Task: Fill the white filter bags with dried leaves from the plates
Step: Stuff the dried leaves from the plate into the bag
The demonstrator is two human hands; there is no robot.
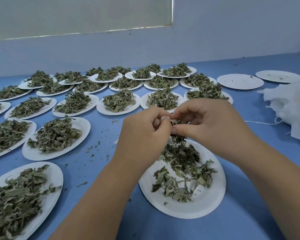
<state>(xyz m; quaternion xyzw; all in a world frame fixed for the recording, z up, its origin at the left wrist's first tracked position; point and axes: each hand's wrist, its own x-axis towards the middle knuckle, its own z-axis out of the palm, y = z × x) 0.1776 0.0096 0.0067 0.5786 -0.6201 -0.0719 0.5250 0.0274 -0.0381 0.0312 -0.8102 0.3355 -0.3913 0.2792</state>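
Note:
Both hands meet above a white paper plate [206, 205] that carries a thinned heap of dried leaves [182, 163]. My left hand [142, 134] curls its fingers round a small white filter bag [163, 118], of which only a sliver shows. My right hand [206, 122] pinches a clump of dried leaves [175, 121] at the bag's mouth. Most of the bag is hidden by the fingers.
Several paper plates heaped with dried leaves [55, 134] cover the blue table to the left and behind. Two nearly bare plates [240, 81] lie at the back right. A pile of white filter bags [291, 104] sits at the right edge. Leaf crumbs [93, 149] scatter the table.

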